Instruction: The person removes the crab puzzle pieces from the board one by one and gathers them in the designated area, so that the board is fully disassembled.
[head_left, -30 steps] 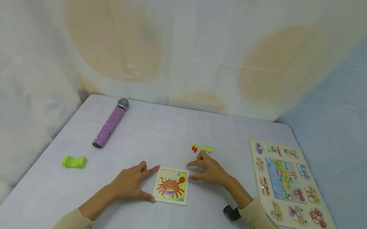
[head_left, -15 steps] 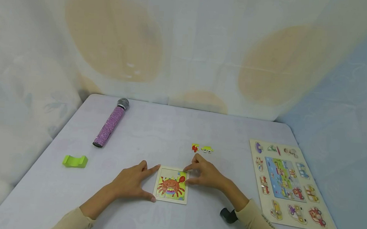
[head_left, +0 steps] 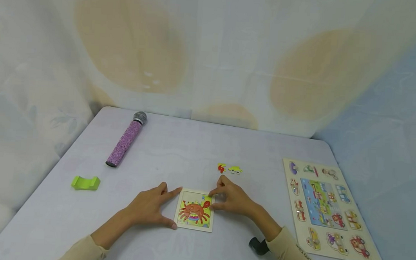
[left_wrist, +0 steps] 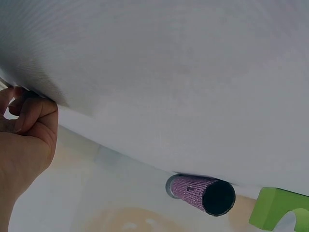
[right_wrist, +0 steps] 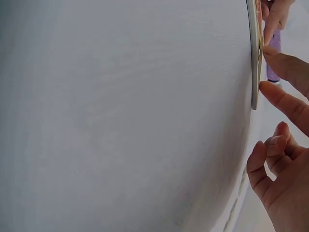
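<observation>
A small square crab puzzle in a pale wooden frame lies near the front middle of the table. My left hand spans its left side, index fingertip at the top left corner and thumb at the bottom left one. At the upper right, my right hand has its thumb and index finger on the puzzle piece with the red claw. In the right wrist view the thumb and index finger grip along the frame's edge, the other fingers curled. Behind it lie a red-and-yellow piece and a yellow piece with eyes.
A purple glittery microphone lies at the back left. Nearer on that side is a lime-green block with a hollowed top. A large peg puzzle board occupies the right side. A black object is beside the right sleeve.
My right hand has moved slightly left and toward me, onto the frame's upper right, uncovering the yellow piece with eyes. My left hand has stayed in place.
</observation>
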The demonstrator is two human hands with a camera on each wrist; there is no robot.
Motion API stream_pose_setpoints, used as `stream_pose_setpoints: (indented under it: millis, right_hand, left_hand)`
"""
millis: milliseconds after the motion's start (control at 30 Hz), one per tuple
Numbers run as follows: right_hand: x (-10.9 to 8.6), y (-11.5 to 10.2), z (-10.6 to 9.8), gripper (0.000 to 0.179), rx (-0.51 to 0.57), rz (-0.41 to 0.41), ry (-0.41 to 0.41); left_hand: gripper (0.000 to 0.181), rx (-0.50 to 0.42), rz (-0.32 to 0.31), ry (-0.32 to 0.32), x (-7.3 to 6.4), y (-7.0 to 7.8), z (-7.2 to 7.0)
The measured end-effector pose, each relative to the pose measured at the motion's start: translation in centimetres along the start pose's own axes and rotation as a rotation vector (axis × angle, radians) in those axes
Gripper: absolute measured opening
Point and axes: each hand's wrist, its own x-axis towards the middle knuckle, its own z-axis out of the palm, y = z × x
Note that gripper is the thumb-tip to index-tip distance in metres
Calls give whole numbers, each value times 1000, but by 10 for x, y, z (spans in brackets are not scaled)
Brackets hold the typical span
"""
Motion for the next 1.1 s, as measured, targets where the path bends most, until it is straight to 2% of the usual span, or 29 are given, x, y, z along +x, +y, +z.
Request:
stream_pose_setpoints:
  millis: [533,900,1100]
  right_hand:
    - [5,1,5,33,-83,-90,17]
    - [4,1,2,28,-112,-72,51]
    - [3,3,0,26,-102,-60,68]
  left_hand:
    - [108,-31,6,7,0,2,0]
    - [109,-18,-6,-12,1,1,0]
    - [109,-6,10,12,0,0,0]
